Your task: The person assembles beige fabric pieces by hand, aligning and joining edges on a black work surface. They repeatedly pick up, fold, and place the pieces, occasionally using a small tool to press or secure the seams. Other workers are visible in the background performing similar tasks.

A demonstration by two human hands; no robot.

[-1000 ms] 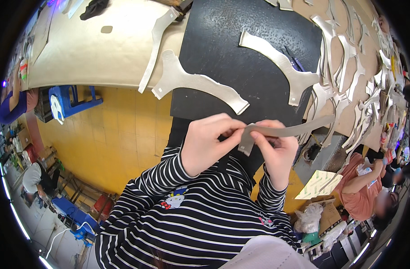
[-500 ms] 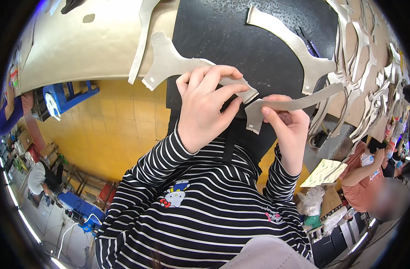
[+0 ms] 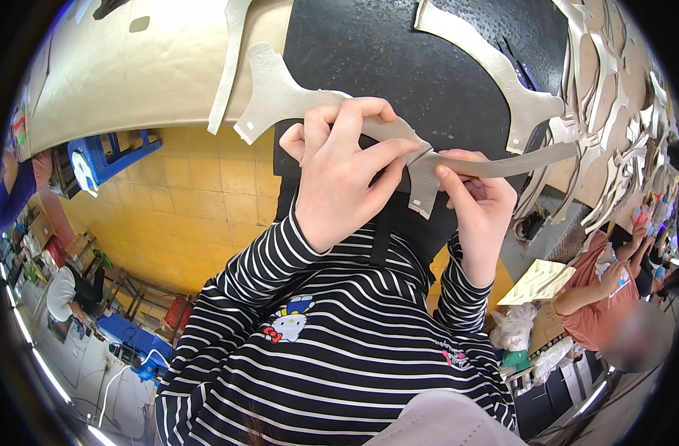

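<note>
My left hand (image 3: pixel 338 172) is closed over a pale, leather-like cut piece (image 3: pixel 274 93) with a forked left end, pinching near its right end. In my right hand (image 3: pixel 482 202), thumb and fingers grip a second, greyer strip (image 3: pixel 536 161) with a short tab (image 3: pixel 423 195) at its left end. The ends of both pieces meet, edge touching or overlapping, between my hands; I cannot tell which. They are held over the near edge of a black board (image 3: pixel 354 46). A similar curved piece (image 3: pixel 482 65) lies on the board beyond my right hand.
Another pale strip (image 3: pixel 228 70) lies left of the board on a beige sheet (image 3: pixel 157 82). Tweezers-like dark tools (image 3: pixel 519 65) rest at the board's right. Many cut pieces (image 3: pixel 603 97) spread over the table at right. A blue stool (image 3: pixel 113 160) stands on the yellow floor; a co-worker (image 3: pixel 599 286) sits at right.
The left piece's right end has come down against the right piece's end, closing the small gap between them. My left fingers have shifted slightly; the whole view has moved a little.
</note>
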